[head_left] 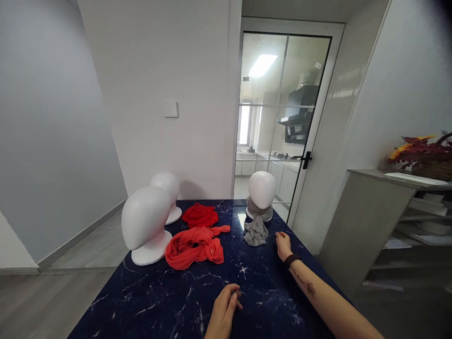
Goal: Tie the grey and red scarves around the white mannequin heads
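My left hand point(225, 305) hovers over or rests on the near part of the dark table, its fingers loosely bent, thumb slightly apart, holding nothing. My right hand point(283, 246) is closed at the table's right side, with nothing visible in it. Nearest to it is a grey scarf point(256, 231), wrapped around the neck of a white foam head point(262, 189), its end hanging forward onto the table. To the left, a coral-red scarf point(192, 247) lies in a loop beside a larger-looking white foam head point(145, 219). Behind these are a bunched red scarf point(200, 215) and another white foam head point(166, 188).
The table point(169, 299) has a dark blue marbled top. Its far edge meets a wall and a glass door point(278, 108) with a black handle point(305, 160). A grey shelf unit point(374, 226) stands at the right, with a flower basket point(423, 155) on top.
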Demonstrator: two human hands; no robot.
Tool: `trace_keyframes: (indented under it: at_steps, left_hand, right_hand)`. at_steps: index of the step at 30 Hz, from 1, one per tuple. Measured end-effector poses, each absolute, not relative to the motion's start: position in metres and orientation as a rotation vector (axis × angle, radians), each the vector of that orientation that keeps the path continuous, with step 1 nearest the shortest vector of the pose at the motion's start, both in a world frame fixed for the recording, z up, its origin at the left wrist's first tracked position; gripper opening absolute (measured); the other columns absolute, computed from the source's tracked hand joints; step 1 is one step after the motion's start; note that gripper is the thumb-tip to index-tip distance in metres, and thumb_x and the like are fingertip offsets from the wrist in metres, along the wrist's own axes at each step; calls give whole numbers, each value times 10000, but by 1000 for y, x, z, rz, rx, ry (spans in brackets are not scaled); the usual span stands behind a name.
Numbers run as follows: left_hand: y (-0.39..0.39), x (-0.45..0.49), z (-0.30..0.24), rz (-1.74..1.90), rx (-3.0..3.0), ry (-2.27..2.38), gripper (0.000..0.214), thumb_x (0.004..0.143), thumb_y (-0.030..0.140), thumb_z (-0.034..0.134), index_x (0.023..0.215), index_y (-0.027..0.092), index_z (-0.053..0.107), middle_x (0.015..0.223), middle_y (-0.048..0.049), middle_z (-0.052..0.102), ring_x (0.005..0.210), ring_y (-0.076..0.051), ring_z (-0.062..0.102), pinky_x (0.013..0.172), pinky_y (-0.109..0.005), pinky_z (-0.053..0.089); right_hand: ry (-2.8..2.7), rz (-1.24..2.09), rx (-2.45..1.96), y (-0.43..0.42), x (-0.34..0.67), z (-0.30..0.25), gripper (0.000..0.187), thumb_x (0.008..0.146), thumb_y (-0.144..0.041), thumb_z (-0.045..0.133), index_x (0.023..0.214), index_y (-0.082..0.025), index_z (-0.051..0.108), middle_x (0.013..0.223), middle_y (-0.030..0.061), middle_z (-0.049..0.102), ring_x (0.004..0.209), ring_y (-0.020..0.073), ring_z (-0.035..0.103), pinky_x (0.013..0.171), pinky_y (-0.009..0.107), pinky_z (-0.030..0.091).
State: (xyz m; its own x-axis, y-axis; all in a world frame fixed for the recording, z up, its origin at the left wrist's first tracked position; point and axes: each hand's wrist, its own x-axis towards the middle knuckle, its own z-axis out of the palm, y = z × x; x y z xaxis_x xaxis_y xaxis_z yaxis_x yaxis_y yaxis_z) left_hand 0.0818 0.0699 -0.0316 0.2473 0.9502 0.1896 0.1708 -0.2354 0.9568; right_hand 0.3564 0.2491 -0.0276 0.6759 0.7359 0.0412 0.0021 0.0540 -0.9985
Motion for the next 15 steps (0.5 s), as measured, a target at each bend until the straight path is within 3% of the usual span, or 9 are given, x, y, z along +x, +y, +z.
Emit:
trace_keyframes:
  at_steps: [5, 11, 15]
  left_hand:
    - [57, 81, -12, 1172, 1620, 1073, 364, 915, 426, 319, 974, 193, 592, 802, -36, 625, 800, -178, 595, 814, -317, 434]
    - [54, 64, -12, 1429, 1650, 1236, 231, 887, 288, 392, 973, 171, 571, 859, -50, 621, 776, -161, 587, 768, -311, 454]
    - [63, 39, -19, 1648, 1694, 1434, 173, 842, 188, 418, 916, 173, 574, 873, -52, 619, 811, -157, 589, 759, -298, 474]
  right_hand:
    - [-805, 860, -1398, 149, 305, -45, 299, 604, -275, 672, 881, -203, 588, 776, 37, 665, 758, 198, 640, 682, 290, 507]
    - [-1414, 1239, -1220, 80, 218, -33, 254, 673, -363, 596, 847, -177, 595, 753, 42, 679, 704, 186, 632, 706, 312, 476]
    - [-1662, 1207, -1212, 79, 163, -27, 199, 711, -308, 531, 816, -159, 610, 759, 50, 684, 705, 179, 632, 677, 293, 476]
